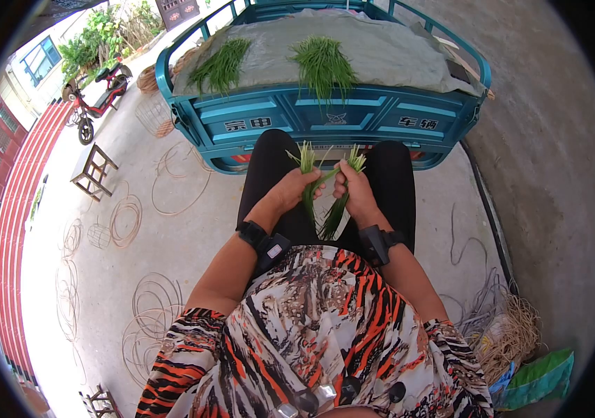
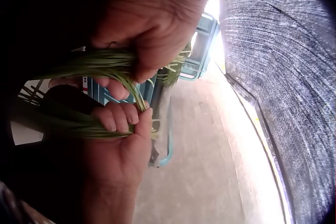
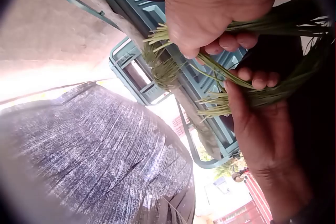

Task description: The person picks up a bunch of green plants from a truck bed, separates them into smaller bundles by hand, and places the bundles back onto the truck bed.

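Note:
In the head view my left hand (image 1: 294, 189) grips a bunch of chive-like green leaves (image 1: 307, 159), pale cut ends pointing up and leaves hanging down. My right hand (image 1: 359, 194) holds a second such bunch (image 1: 356, 161) close beside it, over the lap. A few strands (image 2: 137, 96) stretch between the two bunches. In the left wrist view, the right thumb and fingers pinch their lower end. The right wrist view has the right hand (image 3: 218, 11) above, thumb along its bunch, and the left hand (image 3: 262, 137) below with fingers curled round the other.
Ahead stands a blue cargo tricycle (image 1: 332, 115) with two piles of the same leaves (image 1: 324, 63) on its grey sheet (image 1: 262, 38). Wire coils (image 1: 126, 221) and a stool (image 1: 94, 171) are at left. A tangled heap of twine (image 1: 513, 334) and a green bag (image 1: 541, 382) lie at right.

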`<action>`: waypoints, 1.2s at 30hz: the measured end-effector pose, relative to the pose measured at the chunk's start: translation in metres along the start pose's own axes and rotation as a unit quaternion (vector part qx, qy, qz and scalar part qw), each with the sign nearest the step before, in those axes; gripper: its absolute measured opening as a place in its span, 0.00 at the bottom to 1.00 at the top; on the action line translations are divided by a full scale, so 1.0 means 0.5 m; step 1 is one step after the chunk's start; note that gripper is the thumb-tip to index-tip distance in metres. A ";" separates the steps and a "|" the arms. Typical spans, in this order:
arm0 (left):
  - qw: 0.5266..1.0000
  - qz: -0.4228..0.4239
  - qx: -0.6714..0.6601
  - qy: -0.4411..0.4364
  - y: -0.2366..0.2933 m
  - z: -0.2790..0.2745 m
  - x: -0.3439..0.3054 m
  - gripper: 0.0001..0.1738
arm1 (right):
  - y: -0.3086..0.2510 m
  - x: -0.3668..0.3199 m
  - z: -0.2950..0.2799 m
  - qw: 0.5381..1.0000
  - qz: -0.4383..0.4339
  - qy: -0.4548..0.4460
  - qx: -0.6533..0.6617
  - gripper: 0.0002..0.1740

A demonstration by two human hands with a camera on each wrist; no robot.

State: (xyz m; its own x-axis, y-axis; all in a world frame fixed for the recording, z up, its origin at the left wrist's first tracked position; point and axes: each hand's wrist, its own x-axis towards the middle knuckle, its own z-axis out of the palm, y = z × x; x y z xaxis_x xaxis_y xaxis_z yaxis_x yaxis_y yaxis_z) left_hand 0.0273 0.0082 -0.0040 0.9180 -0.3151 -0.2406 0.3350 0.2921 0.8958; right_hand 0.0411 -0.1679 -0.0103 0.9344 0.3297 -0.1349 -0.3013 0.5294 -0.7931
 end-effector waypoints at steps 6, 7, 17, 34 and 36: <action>0.999 -0.006 -0.037 0.002 0.004 0.007 -0.003 0.09 | 0.003 0.015 0.002 0.995 -0.061 0.075 0.025 0.12; 0.999 -0.004 -0.046 0.004 0.004 0.011 -0.005 0.09 | 0.002 0.015 0.005 0.994 -0.063 0.075 0.048 0.12; 0.999 0.003 -0.038 -0.010 -0.001 0.008 0.003 0.09 | 0.004 0.016 -0.009 0.995 -0.028 0.001 0.095 0.11; 0.999 0.021 -0.034 -0.016 0.003 0.019 0.003 0.08 | -0.004 -0.010 0.021 0.988 0.106 -0.041 -0.108 0.13; 0.999 0.021 -0.033 -0.017 0.005 0.020 0.002 0.11 | -0.007 -0.009 0.018 0.985 0.133 -0.073 -0.086 0.13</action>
State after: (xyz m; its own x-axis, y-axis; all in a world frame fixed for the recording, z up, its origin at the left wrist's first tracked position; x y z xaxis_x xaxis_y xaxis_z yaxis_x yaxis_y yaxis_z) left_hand 0.0270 -0.0005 0.0018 0.9239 -0.3323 -0.1897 0.3109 0.3633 0.8782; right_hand 0.0363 -0.1641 -0.0014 0.7853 0.5547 -0.2748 -0.4840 0.2733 -0.8313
